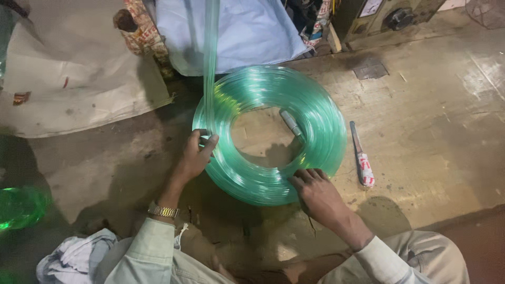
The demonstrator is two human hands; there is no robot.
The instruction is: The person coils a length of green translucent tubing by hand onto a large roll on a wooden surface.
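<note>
Green tubing coil lies flat on the floor. Left hand grips its rim; right hand presses the near edge, fingers spread. Loose grip risks loops springing apart and tangling the feeding strand.

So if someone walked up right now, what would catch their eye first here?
The big coil of translucent green tubing on the floor, in the middle, with one strand running from its left edge to the top of the picture. The left hand grips the coil's left edge and the right hand rests on its lower right edge. A knife lies to the coil's right.
</note>
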